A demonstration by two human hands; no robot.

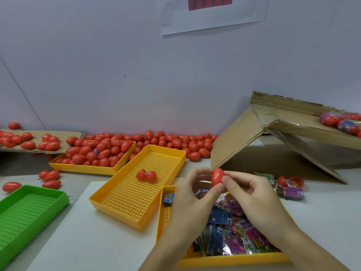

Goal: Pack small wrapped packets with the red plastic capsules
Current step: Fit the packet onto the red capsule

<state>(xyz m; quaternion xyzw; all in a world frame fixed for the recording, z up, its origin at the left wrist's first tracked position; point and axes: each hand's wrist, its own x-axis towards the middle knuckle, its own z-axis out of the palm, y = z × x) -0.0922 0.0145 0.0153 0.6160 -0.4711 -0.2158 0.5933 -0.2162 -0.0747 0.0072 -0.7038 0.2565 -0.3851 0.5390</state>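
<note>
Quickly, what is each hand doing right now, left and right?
Left hand: grip closed on the red capsule, fingers curled around it.
Right hand: also pinches the same red capsule from the other side.

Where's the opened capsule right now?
Head view, centre: the opened red capsule lies alone on the mesh floor of the middle yellow tray, its two halves side by side, left of and beyond both hands, in front of the capsule-filled tray.

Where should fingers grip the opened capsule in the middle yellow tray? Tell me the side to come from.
Take the opened capsule from above: the middle yellow tray has raised walls all round. It lies as two rounded halves joined at a narrow waist. Probably pinch one half across its width; the domes look smooth, so a light grip could slip.
</note>
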